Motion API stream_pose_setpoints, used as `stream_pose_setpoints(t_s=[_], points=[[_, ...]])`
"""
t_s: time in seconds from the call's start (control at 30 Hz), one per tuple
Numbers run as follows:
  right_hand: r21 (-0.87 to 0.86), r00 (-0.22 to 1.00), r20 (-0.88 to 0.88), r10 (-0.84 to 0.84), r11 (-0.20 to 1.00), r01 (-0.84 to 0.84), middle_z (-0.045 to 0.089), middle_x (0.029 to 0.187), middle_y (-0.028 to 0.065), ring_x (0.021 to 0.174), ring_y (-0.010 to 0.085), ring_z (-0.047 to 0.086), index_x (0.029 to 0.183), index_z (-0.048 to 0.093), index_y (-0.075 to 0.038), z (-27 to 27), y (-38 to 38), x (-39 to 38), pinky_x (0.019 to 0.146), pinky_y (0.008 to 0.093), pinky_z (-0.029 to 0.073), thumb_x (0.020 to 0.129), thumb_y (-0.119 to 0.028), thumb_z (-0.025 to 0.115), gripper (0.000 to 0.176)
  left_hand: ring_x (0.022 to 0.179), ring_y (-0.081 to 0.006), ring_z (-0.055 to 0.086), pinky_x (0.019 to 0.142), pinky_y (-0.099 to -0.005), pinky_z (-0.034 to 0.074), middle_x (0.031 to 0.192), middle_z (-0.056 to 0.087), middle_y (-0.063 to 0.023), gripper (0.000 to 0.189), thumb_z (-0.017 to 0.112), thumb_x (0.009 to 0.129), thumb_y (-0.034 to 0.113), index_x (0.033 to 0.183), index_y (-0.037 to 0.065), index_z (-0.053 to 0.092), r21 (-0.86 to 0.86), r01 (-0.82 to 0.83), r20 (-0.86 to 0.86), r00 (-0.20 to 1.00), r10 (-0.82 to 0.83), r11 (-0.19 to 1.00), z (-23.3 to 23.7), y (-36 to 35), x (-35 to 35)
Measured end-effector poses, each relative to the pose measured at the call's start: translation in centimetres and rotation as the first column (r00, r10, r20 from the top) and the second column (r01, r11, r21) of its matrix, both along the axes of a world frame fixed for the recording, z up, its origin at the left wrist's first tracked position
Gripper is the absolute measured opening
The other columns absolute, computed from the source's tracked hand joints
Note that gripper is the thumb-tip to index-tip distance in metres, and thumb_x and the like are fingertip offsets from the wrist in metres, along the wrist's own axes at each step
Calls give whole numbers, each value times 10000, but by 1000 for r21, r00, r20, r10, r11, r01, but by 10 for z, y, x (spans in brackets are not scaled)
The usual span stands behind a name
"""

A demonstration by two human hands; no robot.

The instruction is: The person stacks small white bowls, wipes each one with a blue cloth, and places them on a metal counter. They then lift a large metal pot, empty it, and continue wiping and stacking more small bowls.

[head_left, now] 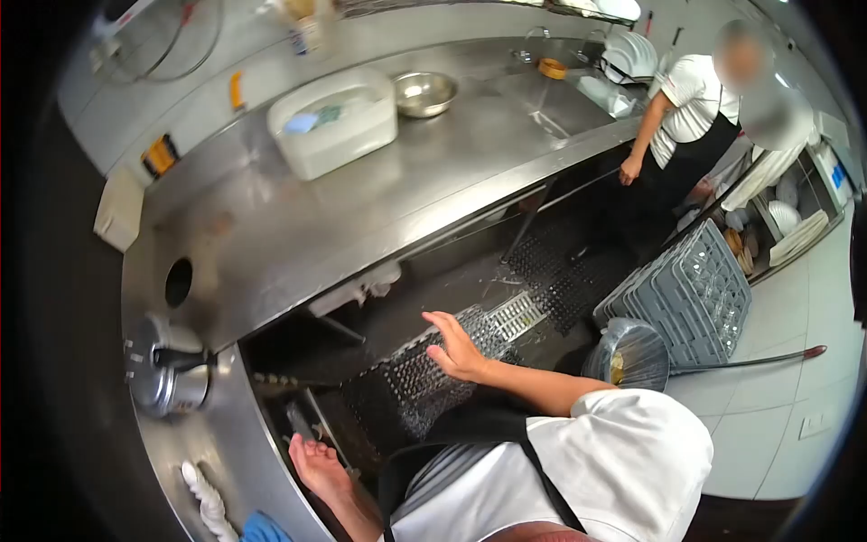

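My right hand (459, 350) is raised over the dark floor mat (420, 375), its thumb and fingers apart, holding nothing. Lower down, my left hand (321, 467) hangs beside the edge of the steel side counter (230, 443), palm up with slightly curled fingers and nothing in it. On that counter are a steel pot (176, 375) with a black handle, a twisted white cloth (208, 501) and a blue cloth (264, 527), the latter nearest my left hand.
A white tub (332, 149) and a steel bowl (424, 95) rest on the long counter. Another person (691, 117) stands at the back right. Stacked grey racks (682, 289) and a lined bin (632, 354) stand to the right, with a long handle (750, 361) beside them.
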State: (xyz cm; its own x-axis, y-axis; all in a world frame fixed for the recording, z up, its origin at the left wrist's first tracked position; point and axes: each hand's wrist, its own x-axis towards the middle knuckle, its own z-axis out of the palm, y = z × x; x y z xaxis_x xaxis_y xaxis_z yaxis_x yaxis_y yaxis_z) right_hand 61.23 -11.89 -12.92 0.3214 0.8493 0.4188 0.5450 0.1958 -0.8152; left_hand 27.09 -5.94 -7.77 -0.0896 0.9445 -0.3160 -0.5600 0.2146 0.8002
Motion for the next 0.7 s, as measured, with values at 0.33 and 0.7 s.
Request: stream_pose_setpoints(t_s=[0.33,0.7], points=[[148,978,-15,-208,967,208,474,1259,210,1070,311,543,1329,447,19,64,-47,294,957,388,442,921,-277,611,530,708,-104,518,581,-231,415,843,554,-7,200,549,979,213,1136,89,541,4,415,-53,908,-415,910,43,2,334],[342,873,99,-477,840,420,560,1163,217,1072,362,555,1184,551,26,116,46,514,942,403,446,842,-155,661,402,766,-136,532,698,-263,441,885,575,-60,445,610,927,221,1283,18,437,469,806,-214,502,-838,362,59,138,568]])
